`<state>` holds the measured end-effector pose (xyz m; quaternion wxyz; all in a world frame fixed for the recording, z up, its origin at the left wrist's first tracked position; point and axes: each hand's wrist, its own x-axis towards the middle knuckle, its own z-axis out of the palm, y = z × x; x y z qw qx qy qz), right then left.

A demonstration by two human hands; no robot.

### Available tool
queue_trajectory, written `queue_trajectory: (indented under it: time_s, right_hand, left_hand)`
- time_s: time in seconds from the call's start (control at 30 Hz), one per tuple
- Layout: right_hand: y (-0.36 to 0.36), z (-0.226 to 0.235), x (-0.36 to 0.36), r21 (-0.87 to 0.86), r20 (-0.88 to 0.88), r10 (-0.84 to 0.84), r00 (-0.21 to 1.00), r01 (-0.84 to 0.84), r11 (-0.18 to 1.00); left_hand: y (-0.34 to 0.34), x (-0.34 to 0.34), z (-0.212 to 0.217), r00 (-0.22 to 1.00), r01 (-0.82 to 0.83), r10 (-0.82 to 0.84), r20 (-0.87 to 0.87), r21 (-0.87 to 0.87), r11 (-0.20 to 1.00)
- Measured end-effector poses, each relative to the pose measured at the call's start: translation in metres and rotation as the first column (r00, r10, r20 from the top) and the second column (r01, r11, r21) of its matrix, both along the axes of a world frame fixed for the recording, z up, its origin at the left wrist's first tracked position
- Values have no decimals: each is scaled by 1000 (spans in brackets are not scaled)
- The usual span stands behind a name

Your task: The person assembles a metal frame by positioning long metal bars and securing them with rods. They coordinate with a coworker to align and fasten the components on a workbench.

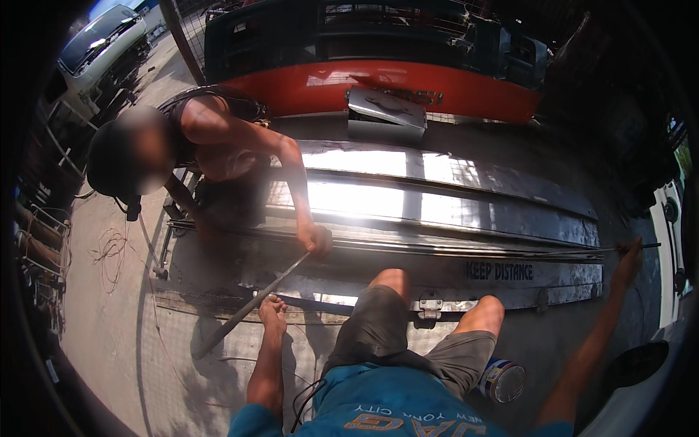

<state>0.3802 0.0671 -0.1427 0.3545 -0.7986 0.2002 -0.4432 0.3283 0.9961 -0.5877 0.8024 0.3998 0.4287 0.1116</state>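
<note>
My right hand (630, 251) is far out to the right, closed round the end of a thin metal rod (650, 245). The rod lies along the ribbed metal panel (444, 207), a long sheet with a shiny face and dark printed letters on its near strip. My left hand (272, 313) is at the panel's near edge with its fingers curled in; what they hold, if anything, is hidden. Just beside it slants a long bar (244, 312), thicker at its lower end. A co-worker's hand (314, 239) grips the bar's upper end.
The co-worker (211, 135) bends over the panel's left end. A hinge-like metal fitting (428, 309) is on the near edge between my knees. A can (504, 380) stands by my right leg. Beyond the panel lie a grey box (386, 113) and a red bumper (313, 86).
</note>
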Motion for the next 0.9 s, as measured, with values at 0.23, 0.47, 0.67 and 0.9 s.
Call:
queue_trajectory:
  time_s: [0.23,0.47,0.67,0.9]
  right_hand:
    - [-15,-13,31,-129,-33,18,999,-22,991]
    - [19,-11,40,-226,40,1,999,8,974]
    - [59,-3,44,116,79,138,987,-147,982]
    - [65,9,33,-60,-40,-71,997,68,996]
  left_hand:
    - [-32,17,130,873,340,-349,341,89,936]
    - [-74,61,238,767,468,-598,-233,841,272]
    - [-99,107,169,758,306,-652,8,878,367]
    - [-106,188,101,155,866,-267,951,0,501]
